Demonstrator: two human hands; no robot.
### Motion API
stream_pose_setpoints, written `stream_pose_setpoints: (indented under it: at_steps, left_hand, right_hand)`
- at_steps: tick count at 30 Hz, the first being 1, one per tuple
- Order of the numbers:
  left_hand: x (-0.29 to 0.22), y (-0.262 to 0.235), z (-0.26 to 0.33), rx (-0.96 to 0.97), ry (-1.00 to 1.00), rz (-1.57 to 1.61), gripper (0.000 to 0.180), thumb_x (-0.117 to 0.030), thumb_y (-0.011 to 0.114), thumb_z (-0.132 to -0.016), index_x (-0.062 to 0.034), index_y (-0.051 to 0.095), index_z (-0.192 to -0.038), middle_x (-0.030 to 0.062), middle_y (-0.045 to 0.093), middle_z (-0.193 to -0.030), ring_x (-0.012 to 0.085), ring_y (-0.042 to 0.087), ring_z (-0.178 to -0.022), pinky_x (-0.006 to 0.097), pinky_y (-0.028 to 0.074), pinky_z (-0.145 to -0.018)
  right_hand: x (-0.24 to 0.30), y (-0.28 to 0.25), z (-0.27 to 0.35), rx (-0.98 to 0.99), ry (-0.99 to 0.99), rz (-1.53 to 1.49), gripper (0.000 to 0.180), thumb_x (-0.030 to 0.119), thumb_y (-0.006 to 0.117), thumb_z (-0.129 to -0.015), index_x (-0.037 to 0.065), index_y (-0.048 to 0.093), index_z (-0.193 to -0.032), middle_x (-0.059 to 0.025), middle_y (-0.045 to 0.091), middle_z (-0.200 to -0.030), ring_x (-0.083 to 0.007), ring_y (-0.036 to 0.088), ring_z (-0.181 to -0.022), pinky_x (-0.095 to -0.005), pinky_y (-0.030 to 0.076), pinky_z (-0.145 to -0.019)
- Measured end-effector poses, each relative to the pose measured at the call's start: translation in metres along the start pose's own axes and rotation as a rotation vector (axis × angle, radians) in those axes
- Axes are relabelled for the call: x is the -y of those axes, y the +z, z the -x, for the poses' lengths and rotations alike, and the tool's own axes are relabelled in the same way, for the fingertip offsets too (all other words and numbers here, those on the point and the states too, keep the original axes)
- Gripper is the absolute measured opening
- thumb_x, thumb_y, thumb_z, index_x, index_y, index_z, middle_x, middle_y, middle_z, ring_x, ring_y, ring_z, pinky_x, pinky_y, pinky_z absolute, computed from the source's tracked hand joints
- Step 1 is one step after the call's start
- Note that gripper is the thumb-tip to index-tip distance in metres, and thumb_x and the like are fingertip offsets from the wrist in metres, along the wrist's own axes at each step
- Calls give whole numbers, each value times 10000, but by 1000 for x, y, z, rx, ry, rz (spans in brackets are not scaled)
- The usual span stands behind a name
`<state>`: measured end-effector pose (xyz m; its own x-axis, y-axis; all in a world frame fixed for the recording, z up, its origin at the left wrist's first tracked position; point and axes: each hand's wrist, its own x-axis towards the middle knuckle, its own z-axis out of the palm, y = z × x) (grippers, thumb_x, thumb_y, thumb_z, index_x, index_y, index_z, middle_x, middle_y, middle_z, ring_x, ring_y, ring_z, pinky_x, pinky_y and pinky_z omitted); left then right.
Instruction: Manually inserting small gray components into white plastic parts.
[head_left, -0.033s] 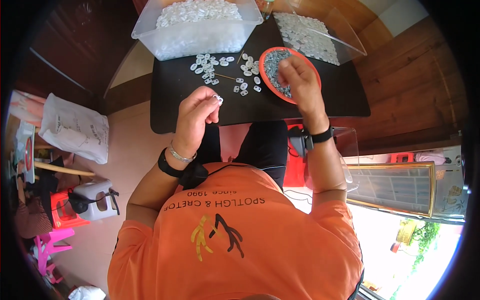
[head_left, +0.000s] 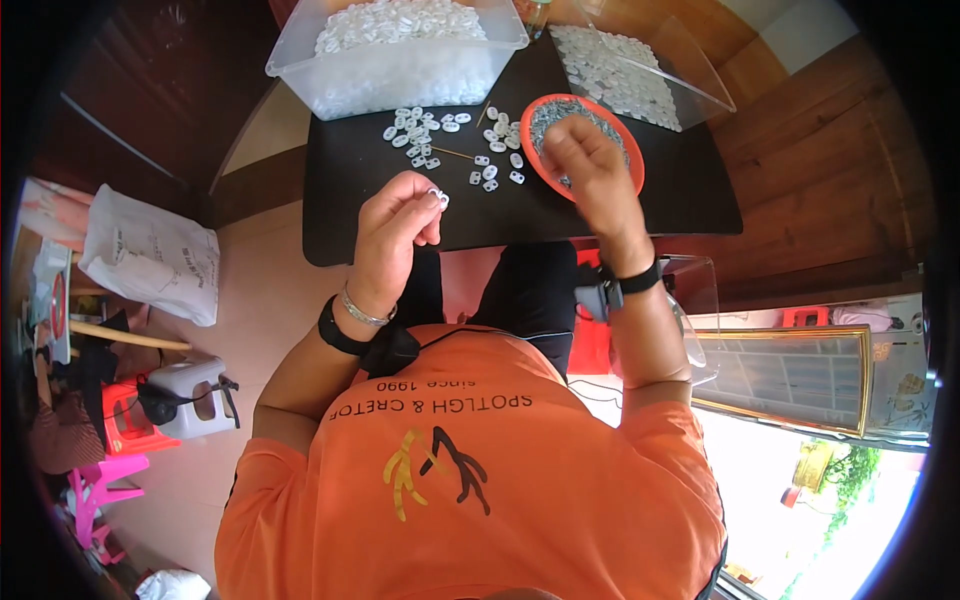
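My left hand [head_left: 398, 222] is closed in a pinch above the near edge of the dark table [head_left: 340, 215]. Between its thumb and forefinger sits a small white plastic piece with holes [head_left: 440, 198]. My right hand [head_left: 590, 170] is held over the near left side of an orange bowl [head_left: 637, 165], which contains many small grey metal pieces [head_left: 560, 112], perhaps screws. Its fingers are curled together, and whatever they hold is hidden. More white plastic pieces [head_left: 420, 128] lie loose between the hands, some oval, others rounded squares with two holes.
A clear plastic bin [head_left: 400, 88] heaped with white pieces stands at the far left of the table. Many flat whitish pieces [head_left: 625, 80] lie in a clear tray at the far right. Two thin brass-coloured sticks [head_left: 452, 152] rest among the loose pieces.
My right hand has shifted slightly left and nearer over the bowl. My left hand keeps its pinch on the white plastic piece.
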<state>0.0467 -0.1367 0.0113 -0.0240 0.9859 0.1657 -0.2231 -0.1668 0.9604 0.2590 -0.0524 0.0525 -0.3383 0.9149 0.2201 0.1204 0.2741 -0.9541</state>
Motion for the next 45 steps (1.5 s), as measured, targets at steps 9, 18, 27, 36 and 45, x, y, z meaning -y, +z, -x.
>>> stream_pose_setpoints:
  at_steps: [9, 18, 27, 36, 45]
  left_hand:
    - [-8, 6, 14, -68, 125, -79, 184, -169, 539, -904, 1, 557, -835, 0, 494, -641, 59, 435, -572, 210, 348, -528]
    - [-4, 2, 17, -69, 195, -119, 159, -130, 524, -913, -1, 532, -820, -17, 458, -623, 44, 394, -558, 212, 336, -506]
    - [-2, 0, 18, -60, 195, -160, 124, -93, 526, -901, -4, 521, -815, -20, 441, -606, 42, 372, -547, 220, 323, -488]
    - [0, -1, 19, -54, 168, -166, 121, -90, 526, -895, -4, 521, -810, -18, 437, -598, 45, 370, -542, 224, 323, -485]
    - [2, -2, 19, -57, 151, -198, 122, -87, 525, -884, -1, 521, -798, -11, 438, -587, 49, 374, -535, 229, 325, -482]
  right_hand:
    - [4, 65, 21, 162, -4, -296, 136, 162, 621, -908, 27, 638, -917, 7, 594, -783, -73, 515, -722, -218, 437, -679]
    - [8, 71, 23, 159, 10, -248, 179, 198, 614, -916, 24, 629, -874, 1, 591, -769, -77, 515, -710, -227, 438, -667]
    - [7, 77, 27, 217, 6, -195, 176, 191, 601, -925, 22, 626, -882, 21, 570, -755, -57, 494, -710, -210, 421, -662]
    - [4, 74, 27, 229, 39, -143, 150, 162, 600, -925, 26, 611, -863, 34, 534, -735, -51, 460, -691, -205, 396, -634]
    - [2, 73, 27, 225, 3, -111, 128, 130, 605, -919, 17, 602, -859, 41, 532, -740, -41, 453, -688, -193, 393, -624]
